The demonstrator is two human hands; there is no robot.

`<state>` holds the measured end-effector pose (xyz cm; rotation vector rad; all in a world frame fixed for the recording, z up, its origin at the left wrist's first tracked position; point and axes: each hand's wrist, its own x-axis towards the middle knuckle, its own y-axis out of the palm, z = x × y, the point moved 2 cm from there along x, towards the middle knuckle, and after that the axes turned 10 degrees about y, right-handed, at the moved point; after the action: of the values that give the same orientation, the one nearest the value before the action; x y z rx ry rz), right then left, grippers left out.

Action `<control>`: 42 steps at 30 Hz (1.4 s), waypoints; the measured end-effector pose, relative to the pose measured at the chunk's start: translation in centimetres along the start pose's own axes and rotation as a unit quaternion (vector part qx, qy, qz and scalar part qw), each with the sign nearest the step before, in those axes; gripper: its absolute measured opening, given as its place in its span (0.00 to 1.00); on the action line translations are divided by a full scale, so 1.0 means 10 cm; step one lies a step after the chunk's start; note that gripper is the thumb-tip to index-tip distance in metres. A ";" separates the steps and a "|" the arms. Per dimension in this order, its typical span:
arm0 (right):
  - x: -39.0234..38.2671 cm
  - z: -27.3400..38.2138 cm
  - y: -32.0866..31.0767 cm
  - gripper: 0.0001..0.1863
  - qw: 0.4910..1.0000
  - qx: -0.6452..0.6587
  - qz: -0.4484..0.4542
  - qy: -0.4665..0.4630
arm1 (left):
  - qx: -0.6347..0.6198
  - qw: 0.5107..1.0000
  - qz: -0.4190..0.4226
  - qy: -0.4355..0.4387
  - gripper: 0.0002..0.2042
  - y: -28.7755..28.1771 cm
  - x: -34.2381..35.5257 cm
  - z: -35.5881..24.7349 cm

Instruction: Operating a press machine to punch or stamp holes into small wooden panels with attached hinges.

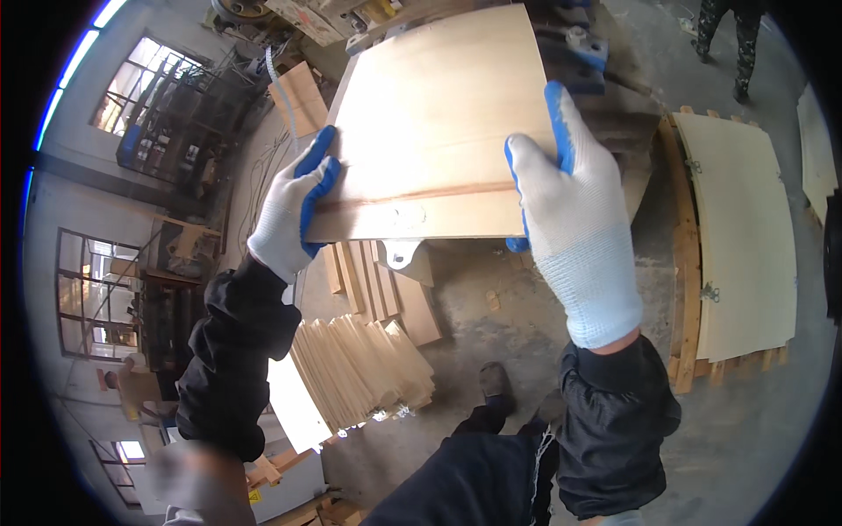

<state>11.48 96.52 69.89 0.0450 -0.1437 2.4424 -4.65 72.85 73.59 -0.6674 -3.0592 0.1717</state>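
A pale, slightly curved plywood panel (438, 114) with a brown streak near its closer edge is held level in front of me. My left hand (288, 209), in a white knit glove with blue coating, is closed on the panel's near left corner. At the right edge, my right hand (574, 197) wears a matching glove and grips the panel, its blue fingertips partly showing below. The undersides of both grips are mostly hidden. Beneath the near edge, a white metal bracket (401, 254) shows. The panel's far part lies over a machine with blue metal parts (589, 53).
Down to the left stands a stack of thin wooden sheets (355, 364), with wooden boards (390, 289) beyond it. A pallet stack of pale panels (741, 228) stands at right. Another person's legs (732, 39) appear far right. Dark racks (167, 131) line the left wall.
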 end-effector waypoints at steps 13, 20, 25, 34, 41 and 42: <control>-0.01 0.46 -0.05 0.39 0.987 -0.093 0.039 0.122 | 0.029 0.999 -0.018 0.005 0.27 -0.03 -0.01 -0.04; -0.13 0.46 0.01 0.38 0.990 -0.100 -0.015 0.094 | 0.060 0.998 -0.007 -0.003 0.27 -0.06 -0.06 -0.04; -0.16 0.46 0.05 0.35 0.988 -0.038 -0.007 0.150 | 0.055 0.998 -0.005 0.028 0.28 -0.11 -0.01 0.08; -0.34 0.40 -0.01 0.32 0.991 0.009 -0.028 0.129 | -0.134 0.990 0.005 -0.034 0.37 -0.01 -0.31 0.03; -0.37 0.27 0.04 0.32 0.994 0.026 -0.030 0.103 | -0.120 0.993 -0.004 0.018 0.34 -0.05 -0.27 0.10; -0.36 0.27 0.04 0.32 0.994 0.025 -0.030 0.103 | -0.121 0.992 -0.005 0.018 0.34 -0.05 -0.26 0.11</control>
<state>14.00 93.59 72.24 -0.1785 0.0099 2.3738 -2.55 71.20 72.62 -0.6550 -3.0759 -0.2124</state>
